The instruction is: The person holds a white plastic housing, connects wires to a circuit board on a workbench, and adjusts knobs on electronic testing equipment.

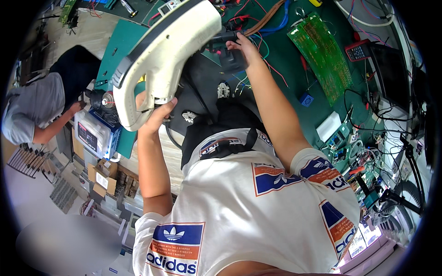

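Note:
A large cream-white pistol-shaped housing [179, 43] with a dark strip along its outer side fills the upper middle of the head view. My left hand [156, 114] is closed around its lower handle end, thumb on the near side, the other fingers partly hidden behind it. At the housing's right end sits a black fitting [234, 60] with a blocky lower part. My right hand [246, 49] is closed on this fitting, its fingers curled near the top. A black cable [197, 94] hangs below the housing.
The green-topped bench [276, 87] on my right carries a long green circuit board [320, 57], loose wires, a small blue block [306, 98] and a red meter [358, 50]. On the left, another person [37, 108] works beside a clear plastic case [93, 134]. Cardboard boxes [105, 177] stand lower left.

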`<state>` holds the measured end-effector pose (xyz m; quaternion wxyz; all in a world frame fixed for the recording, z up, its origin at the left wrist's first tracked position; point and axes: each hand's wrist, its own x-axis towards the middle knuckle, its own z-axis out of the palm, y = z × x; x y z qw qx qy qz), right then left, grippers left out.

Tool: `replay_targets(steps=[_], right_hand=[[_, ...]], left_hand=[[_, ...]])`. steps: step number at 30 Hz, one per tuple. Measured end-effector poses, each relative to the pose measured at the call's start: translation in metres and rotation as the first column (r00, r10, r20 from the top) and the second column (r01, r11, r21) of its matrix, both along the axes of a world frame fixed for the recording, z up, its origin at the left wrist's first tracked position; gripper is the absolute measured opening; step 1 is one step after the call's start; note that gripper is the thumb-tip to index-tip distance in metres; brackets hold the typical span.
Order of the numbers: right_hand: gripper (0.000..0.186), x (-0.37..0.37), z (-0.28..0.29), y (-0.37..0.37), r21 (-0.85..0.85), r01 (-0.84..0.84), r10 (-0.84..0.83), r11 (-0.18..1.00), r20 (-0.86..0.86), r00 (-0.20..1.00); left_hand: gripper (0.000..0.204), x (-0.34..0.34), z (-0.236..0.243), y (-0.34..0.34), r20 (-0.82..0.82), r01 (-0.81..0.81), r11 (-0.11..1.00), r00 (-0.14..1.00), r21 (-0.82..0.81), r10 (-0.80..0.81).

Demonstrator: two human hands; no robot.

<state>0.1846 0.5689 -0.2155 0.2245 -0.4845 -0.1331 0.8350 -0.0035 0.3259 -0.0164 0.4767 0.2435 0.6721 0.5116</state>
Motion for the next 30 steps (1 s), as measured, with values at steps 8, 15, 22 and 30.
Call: replay_targets(steps=[8,15,22,30], right_hand=[[0.028,-0.034,-0.041,0.008,0.073,0.252,-0.26,0.965,0.155,0.953],[0.024,-0.038,-0.014,0.006,0.368,0.241,-0.365,0.898,0.317,0.875],[0.029,-0.019,0.002,0.052,0.526,0.202,-0.403,0.826,0.302,0.864],[0.029,-0.02,0.031,0.096,0.523,0.145,-0.29,0.84,0.205,0.935]], left_hand=[[0.028,0.008,0.015,-0.019,-0.048,0.002,1.0,0.999,0.008,-0.001],[0.031,-0.009,0.054,-0.033,0.018,-0.097,0.99,0.995,0.099,0.095],[0.042,-0.026,0.061,-0.051,0.012,-0.1,0.986,0.995,0.131,0.099],[0.06,-0.009,0.086,-0.042,-0.136,-0.135,0.982,0.979,0.132,0.153]])
